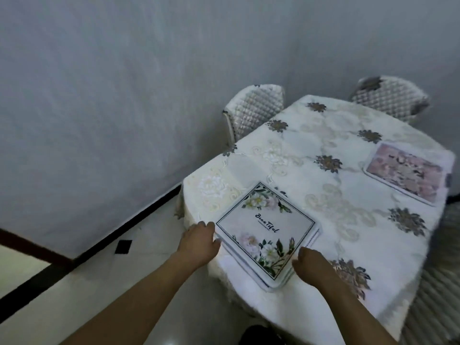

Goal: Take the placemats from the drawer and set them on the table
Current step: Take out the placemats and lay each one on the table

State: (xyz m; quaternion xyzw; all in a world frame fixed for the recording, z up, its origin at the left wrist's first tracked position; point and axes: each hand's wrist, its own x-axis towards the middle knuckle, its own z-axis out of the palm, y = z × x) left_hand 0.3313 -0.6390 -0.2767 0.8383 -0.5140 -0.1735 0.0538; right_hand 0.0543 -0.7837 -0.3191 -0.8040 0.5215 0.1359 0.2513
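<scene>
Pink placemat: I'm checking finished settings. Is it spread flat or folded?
Spread flat. The pink placemat lies alone on the table near its right edge, whole floral face up, no fold or lifted corner visible.

Between my left hand (199,241) and right hand (311,267) the stack of placemats (266,232) blocks the way. Beyond it I see open tablecloth (323,195) (wide, flat). A pink placemat (405,173) lies far right of the right hand. One chair (254,108) and another chair (390,98) hem the far edges.
</scene>
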